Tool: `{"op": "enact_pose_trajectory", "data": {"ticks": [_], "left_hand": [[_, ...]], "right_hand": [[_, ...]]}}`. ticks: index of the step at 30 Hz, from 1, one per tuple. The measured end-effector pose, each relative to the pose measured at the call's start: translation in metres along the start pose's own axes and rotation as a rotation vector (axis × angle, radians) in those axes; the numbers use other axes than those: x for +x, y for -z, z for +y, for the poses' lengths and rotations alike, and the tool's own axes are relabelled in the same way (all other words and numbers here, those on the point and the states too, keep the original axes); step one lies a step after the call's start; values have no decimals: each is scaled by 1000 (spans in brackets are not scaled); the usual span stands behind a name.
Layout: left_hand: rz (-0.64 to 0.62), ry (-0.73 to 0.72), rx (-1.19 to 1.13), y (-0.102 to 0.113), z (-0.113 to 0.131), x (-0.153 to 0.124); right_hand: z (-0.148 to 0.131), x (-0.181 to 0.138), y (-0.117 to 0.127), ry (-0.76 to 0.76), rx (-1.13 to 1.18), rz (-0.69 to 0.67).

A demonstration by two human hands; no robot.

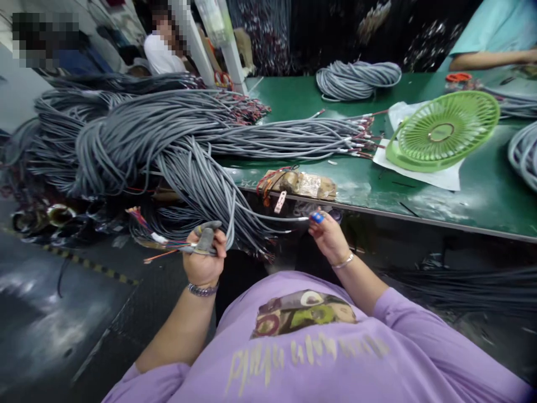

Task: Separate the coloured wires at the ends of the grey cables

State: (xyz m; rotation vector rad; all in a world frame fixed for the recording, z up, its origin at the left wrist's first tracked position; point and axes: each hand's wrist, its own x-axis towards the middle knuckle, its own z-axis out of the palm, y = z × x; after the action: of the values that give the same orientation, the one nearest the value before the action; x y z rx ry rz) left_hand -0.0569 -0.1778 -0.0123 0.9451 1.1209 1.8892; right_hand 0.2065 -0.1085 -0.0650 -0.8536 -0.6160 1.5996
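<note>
My left hand [204, 258], its fingers partly covered in grey finger sleeves, is closed around grey cable near its stripped ends. Coloured wires [168, 244] stick out from it to the left, one bundle with a white label [158, 238]. My right hand [329, 238], with something blue wrapped on a fingertip, pinches the white-banded end of a single grey cable [279, 219]. That cable runs back left into a thick bundle of grey cables [205, 173] draped over the table edge. A second cable end hangs just below it, apart from my right hand.
Long grey cables [272, 137] lie across the green table [289, 101], with a coil [356, 78] behind. A green fan [444, 131] stands at right on white paper. A taped brown block [308, 184] sits at the front edge. Two people [161, 53] work beyond the table.
</note>
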Motion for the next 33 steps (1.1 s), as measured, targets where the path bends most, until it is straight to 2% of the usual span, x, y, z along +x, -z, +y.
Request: {"op": "enact_pose_trajectory", "data": {"ticks": [2,5,8,10,13,19,25,30,33], "left_hand": [[-4,11,-2,3,2,1],[-90,93,82,-3,0,-3],[-243,160,244,-19,-4,-9],[-388,159,365,-29,-6,-13],[-525,154,469,-36,-11,-16],[-523,90,539,-30,-24,-12],[-540,22,717,-39,-17,-5],[-524,92,713,-39,-18,-6],[-448,202,597,-36,-19,-7]], "right_hand": [[-1,-2,8,63,-61,-21],[1,-9,5,156,-303,-205],[1,-17,-19,112,-433,-421],[0,-20,-40,73,-456,-503],[0,-19,-65,41,-417,-468],[14,-13,-82,-47,-325,-392],[22,-7,-84,-117,-260,-338],[22,-5,-82,-65,-294,-326],[20,-7,-80,-76,-280,-319]]}}
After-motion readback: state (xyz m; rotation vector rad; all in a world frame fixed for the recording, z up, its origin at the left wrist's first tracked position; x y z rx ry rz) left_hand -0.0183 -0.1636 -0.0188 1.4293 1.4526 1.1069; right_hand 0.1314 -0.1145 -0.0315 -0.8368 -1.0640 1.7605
